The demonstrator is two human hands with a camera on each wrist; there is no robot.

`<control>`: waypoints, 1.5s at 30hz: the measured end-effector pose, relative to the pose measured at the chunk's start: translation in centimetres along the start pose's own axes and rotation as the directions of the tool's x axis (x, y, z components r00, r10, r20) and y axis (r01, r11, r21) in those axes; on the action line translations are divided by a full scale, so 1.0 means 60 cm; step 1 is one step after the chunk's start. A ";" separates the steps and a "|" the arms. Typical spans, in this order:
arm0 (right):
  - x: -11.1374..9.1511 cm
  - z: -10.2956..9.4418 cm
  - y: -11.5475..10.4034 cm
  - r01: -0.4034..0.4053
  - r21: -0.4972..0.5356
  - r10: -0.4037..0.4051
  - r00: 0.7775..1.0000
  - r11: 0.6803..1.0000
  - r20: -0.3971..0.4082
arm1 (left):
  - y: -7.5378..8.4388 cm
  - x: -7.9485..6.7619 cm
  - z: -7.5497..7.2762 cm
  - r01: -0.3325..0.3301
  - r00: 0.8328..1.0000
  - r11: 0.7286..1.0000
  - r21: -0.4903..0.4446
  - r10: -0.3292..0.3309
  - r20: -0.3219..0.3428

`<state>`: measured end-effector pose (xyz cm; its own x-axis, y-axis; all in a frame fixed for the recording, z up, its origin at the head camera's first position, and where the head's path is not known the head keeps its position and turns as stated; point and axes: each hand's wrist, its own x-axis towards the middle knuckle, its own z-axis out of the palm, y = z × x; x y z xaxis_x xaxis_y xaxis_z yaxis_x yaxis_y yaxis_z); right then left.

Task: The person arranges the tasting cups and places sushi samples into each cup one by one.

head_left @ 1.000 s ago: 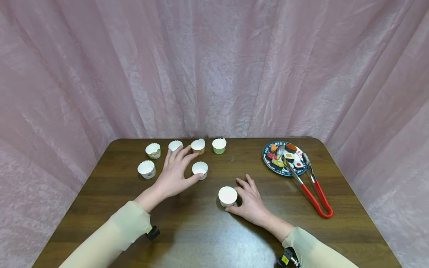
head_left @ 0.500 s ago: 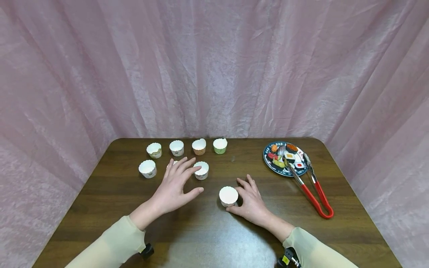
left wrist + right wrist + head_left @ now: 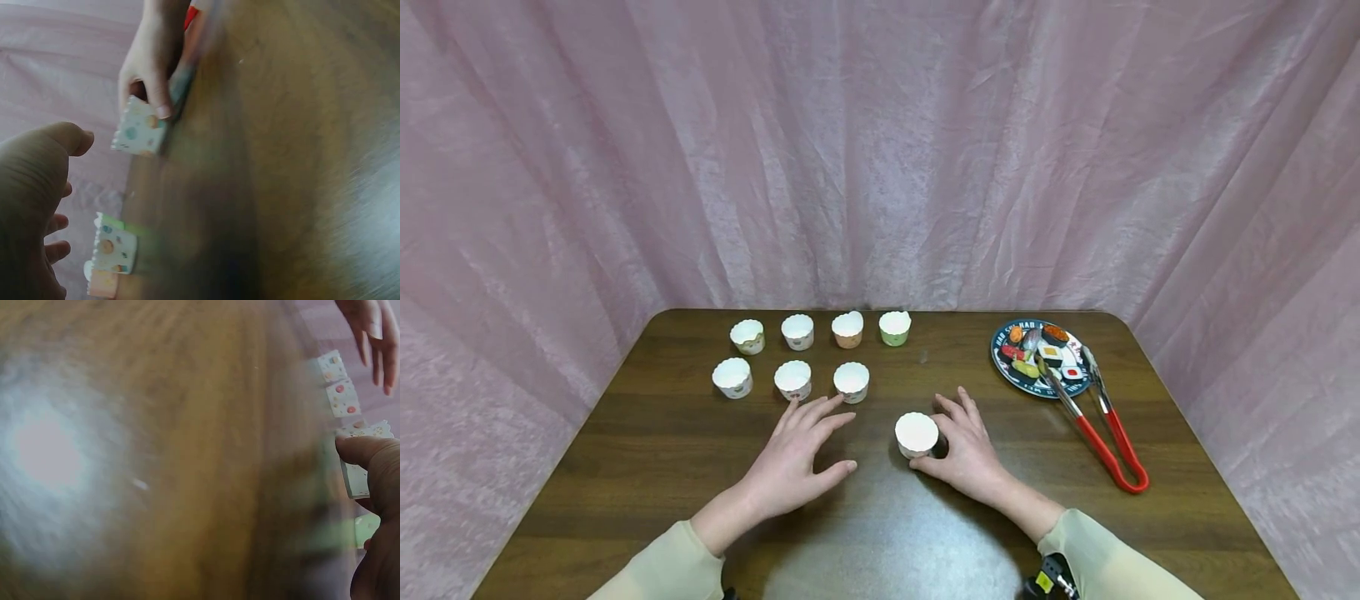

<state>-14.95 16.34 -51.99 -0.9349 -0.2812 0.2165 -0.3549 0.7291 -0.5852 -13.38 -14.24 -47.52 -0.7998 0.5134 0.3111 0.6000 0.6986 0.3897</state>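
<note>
My right hand (image 3: 967,452) holds a white paper baking cup (image 3: 917,435) between thumb and fingers, low over the table's middle. In the left wrist view, small colored prints show on the side of that held cup (image 3: 139,128). My left hand (image 3: 790,467) has its fingers spread and holds nothing; its fingertips come close to two cups of the front row, the middle cup (image 3: 793,380) and the right cup (image 3: 852,382). A third front cup (image 3: 732,378) stands to their left. Behind them is a row of several more, including an orange cup (image 3: 847,331) and a green cup (image 3: 895,328).
At the back right, a dark patterned plate (image 3: 1000,367) bears several sushi-like pieces. Red-handled tongs (image 3: 1101,442) lean with one arm over the plate and their bend toward the front. A pink curtain (image 3: 880,158) hangs behind the wooden table (image 3: 647,467).
My left hand has drawn back from the cups toward the front edge, uncovering the middle ones. The right hand keeps its grip on the cup, nearly in place.
</note>
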 end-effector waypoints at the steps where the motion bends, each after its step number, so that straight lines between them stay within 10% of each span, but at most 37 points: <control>1: 0.002 -0.003 0.000 0.006 0.000 -0.006 1.000 1.000 -0.010 | 0.001 -0.003 0.002 0.003 1.000 1.000 -0.007 -0.003 0.001; 17: 0.075 -0.046 0.003 -0.027 0.000 0.026 0.995 1.000 -0.098 | -0.004 -0.025 0.024 0.084 0.995 0.995 -0.060 -0.087 -0.041; 45: 0.157 0.005 0.007 -0.164 -0.086 0.167 0.985 0.983 0.035 | -0.015 -0.053 0.026 0.212 0.975 0.967 -0.139 -0.219 -0.033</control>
<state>-23.88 13.81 -50.44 -0.9802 -0.1769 0.0886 -0.1964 0.8163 -0.5432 -11.41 -15.73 -50.19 -0.9106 0.3312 0.2470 0.4131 0.7153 0.5637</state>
